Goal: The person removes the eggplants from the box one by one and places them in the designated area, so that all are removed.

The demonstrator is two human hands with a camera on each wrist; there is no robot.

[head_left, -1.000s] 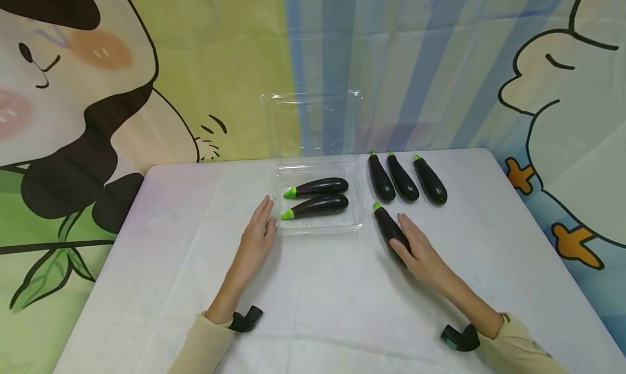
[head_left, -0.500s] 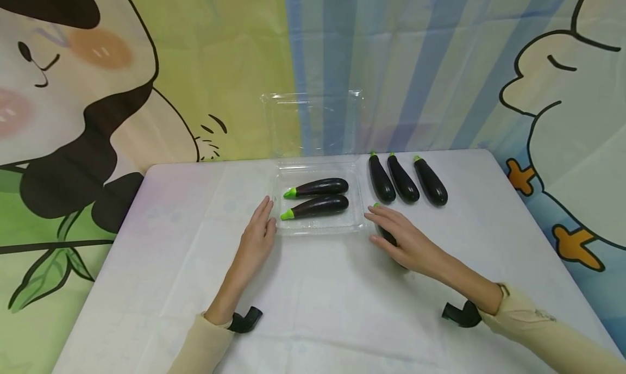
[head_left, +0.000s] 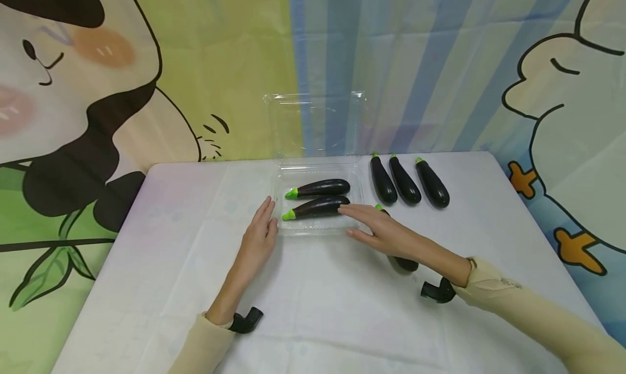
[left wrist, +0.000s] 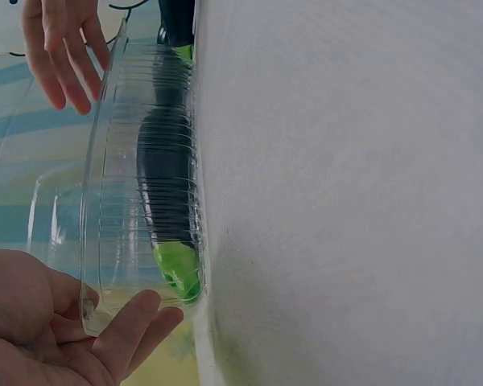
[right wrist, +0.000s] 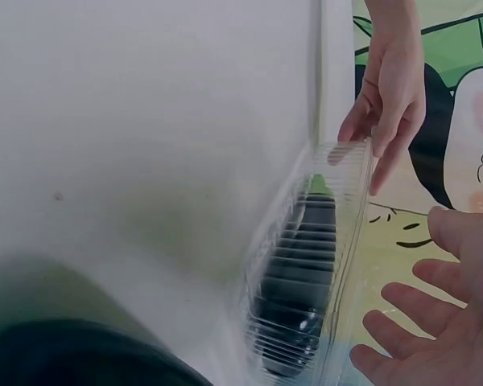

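In the head view my left hand [head_left: 256, 232] touches the left side of a clear plastic clamshell box [head_left: 318, 230], its fingers fairly straight along the edge. Two dark eggplants with green stem ends lie in the box, a rear one [head_left: 325, 187] and a front one [head_left: 318, 208]. My right hand [head_left: 379, 230] hovers by the box's front right, empty and with fingers spread, as the right wrist view shows. Fingertips overlap the front eggplant's thick end in the head view. Partly hidden under this hand, another eggplant [head_left: 407, 264] lies on the table.
Three more eggplants lie side by side at the back right: a left one [head_left: 383, 181], a middle one [head_left: 405, 181] and a right one [head_left: 432, 184]. The box's lid [head_left: 315, 125] stands raised against the printed cloth backdrop. White cloth covers the table [head_left: 313, 303].
My right hand has let go of the eggplant at the front right and moved left to the box's edge. That eggplant stays on the table. My left hand has kept its place.
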